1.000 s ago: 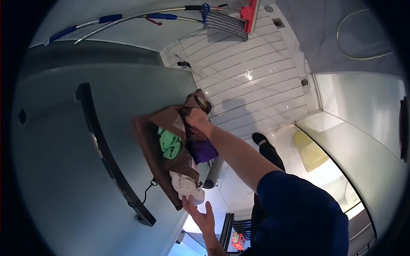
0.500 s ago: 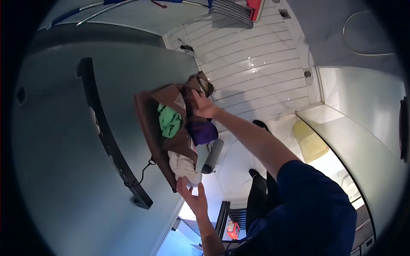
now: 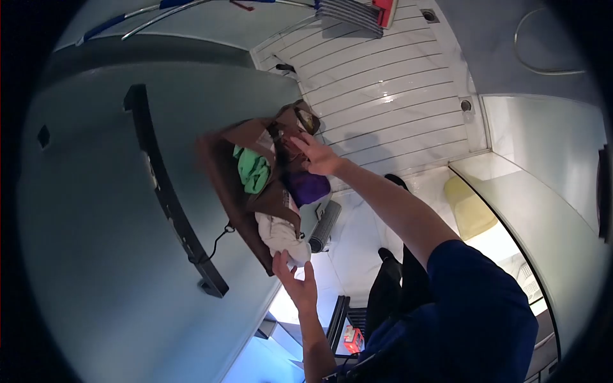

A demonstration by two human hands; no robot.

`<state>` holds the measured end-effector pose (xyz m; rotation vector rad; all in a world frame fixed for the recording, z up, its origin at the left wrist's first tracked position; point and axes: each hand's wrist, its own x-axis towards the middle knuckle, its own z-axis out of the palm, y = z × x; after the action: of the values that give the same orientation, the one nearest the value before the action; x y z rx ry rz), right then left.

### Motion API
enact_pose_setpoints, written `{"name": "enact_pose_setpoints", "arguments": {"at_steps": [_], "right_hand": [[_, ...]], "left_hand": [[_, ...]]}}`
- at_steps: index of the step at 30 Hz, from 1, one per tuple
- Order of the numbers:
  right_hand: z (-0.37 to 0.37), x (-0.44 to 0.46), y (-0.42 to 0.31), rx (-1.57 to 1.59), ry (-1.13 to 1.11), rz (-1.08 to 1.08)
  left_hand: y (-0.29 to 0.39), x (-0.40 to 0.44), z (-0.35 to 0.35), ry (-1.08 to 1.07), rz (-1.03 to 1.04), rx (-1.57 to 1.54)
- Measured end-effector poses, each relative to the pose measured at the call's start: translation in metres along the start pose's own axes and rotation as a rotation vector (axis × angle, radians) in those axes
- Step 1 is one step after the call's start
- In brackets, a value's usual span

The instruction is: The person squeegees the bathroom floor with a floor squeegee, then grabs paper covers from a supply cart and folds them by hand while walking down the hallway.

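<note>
A brown fabric hanging organizer (image 3: 220,172) with several pockets hangs against the frosted glass door. Its pockets hold a bright green cloth (image 3: 253,171), a purple cloth (image 3: 309,189) and a white cloth (image 3: 276,233). My right hand (image 3: 319,156) lies at the upper pockets, fingers stretched out and apart, just above the purple cloth. At the lower end, my left hand (image 3: 297,281) has thumb and fingers spread beside the white cloth; its fingertips look to be touching the cloth or the organizer's edge.
A long black door handle (image 3: 169,191) carries a dark cord (image 3: 220,239) running to the organizer. Below stand a grey cylinder (image 3: 325,226) and an orange-red box (image 3: 353,339). A yellow basin-like object (image 3: 469,207) is at the right; a striped grey mat (image 3: 348,16) lies on the tiled floor.
The view has shifted slightly. The organizer's lower end, with the white cloth and my left hand, has moved a little up and right. Both hands remain spread.
</note>
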<state>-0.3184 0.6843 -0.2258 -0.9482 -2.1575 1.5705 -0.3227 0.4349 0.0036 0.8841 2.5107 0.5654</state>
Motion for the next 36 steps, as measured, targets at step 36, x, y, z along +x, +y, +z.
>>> {"name": "enact_pose_setpoints", "arguments": {"at_steps": [36], "right_hand": [[-0.012, -0.184, 0.038, -0.394, -0.306, 0.476]], "left_hand": [[-0.034, -0.009, -0.017, -0.079, 0.146, -0.144]]}}
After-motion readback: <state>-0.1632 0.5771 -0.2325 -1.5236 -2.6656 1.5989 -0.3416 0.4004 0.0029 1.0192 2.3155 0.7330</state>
